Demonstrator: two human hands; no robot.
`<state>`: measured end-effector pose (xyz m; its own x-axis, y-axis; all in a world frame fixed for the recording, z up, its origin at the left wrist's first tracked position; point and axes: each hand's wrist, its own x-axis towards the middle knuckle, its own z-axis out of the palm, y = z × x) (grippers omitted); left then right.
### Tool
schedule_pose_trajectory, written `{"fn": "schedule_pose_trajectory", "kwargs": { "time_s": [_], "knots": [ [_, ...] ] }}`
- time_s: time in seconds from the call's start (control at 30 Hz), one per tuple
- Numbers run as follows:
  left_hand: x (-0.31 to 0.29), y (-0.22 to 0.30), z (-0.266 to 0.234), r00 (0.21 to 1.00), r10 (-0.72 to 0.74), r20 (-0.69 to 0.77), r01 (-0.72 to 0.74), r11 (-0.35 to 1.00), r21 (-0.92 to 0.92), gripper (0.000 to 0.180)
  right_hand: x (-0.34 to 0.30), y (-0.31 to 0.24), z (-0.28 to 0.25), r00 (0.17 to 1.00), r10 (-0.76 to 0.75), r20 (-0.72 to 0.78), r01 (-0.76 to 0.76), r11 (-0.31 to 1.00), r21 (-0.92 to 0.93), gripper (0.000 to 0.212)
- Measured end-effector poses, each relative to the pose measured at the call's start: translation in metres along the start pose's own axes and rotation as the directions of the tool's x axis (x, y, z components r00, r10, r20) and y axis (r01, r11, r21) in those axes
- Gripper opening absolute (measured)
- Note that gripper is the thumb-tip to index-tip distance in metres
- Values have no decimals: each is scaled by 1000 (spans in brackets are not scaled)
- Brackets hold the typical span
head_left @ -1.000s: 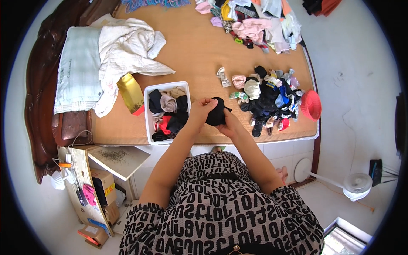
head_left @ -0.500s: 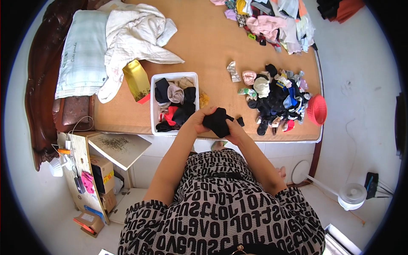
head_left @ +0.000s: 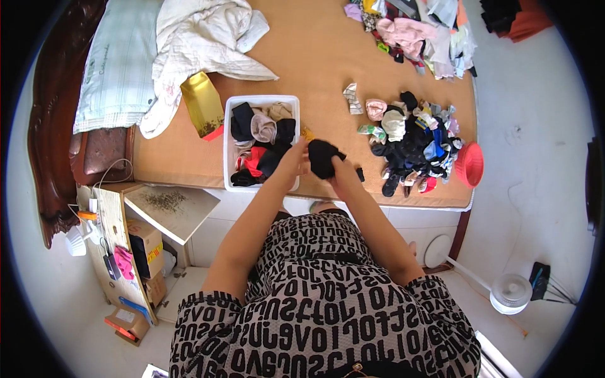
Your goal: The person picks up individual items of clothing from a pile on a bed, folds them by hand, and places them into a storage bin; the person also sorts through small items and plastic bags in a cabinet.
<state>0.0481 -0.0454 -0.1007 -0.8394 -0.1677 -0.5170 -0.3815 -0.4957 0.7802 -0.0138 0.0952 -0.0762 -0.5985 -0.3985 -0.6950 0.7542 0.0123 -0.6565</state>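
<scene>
A black sock bundle [head_left: 322, 159], folded into a rounded wad, is held in front of me over the bed's near edge. My right hand [head_left: 344, 179] grips it from the right side with closed fingers. Just left of the bundle, my left hand [head_left: 296, 160] has its fingers apart, close against the wad's edge. Beside my left hand stands a white plastic bin [head_left: 227, 140] with folded socks and balled cloth in black, beige, grey and red. To the right lies a heap of loose socks [head_left: 413, 148], mostly black, with white and blue ones among them.
The bed mat [head_left: 309, 57] holds an open gold box [head_left: 203, 104], a white quilt [head_left: 189, 38], a pillow [head_left: 120, 69] and a clothes pile [head_left: 416, 34]. A red basket [head_left: 469, 165] lies at the right edge. Below left is a bedside cabinet [head_left: 116, 252]; a white fan [head_left: 510, 293] stands right.
My left hand has loosened from the black sock bundle, and my right hand keeps hold of it. The bundle looks rounder and sits slightly higher. The whole view has shifted a little.
</scene>
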Motion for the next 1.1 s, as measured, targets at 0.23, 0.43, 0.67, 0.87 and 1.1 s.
{"fn": "schedule_pose_trajectory", "kwargs": {
  "time_s": [0.23, 0.43, 0.67, 0.87, 1.1],
  "knots": [
    [-4, 37, -42, 988, -108, -106, 102, 993, -55, 55, 38, -9, 41, 932, -175, 316, 325, 788, -523, 36],
    [41, 0, -97, 900, 5, -436, 70, 986, 155, 54, 66, -10, 17, 975, 45, 219, 54, 901, -429, 35],
    [55, -82, -139, 588, 209, -782, 470, 698, 540, 71, 127, 3, -97, 998, 48, 41, -23, 883, -470, 32],
    [60, -114, -88, 804, 177, -568, 293, 713, 637, 45, 245, -26, -192, 854, -516, 69, 193, 192, -962, 21],
    [81, -105, 19, 925, -198, -324, 327, 851, 412, 28, 346, -73, -235, 734, -670, -109, -64, 92, -994, 48]
  ]
}}
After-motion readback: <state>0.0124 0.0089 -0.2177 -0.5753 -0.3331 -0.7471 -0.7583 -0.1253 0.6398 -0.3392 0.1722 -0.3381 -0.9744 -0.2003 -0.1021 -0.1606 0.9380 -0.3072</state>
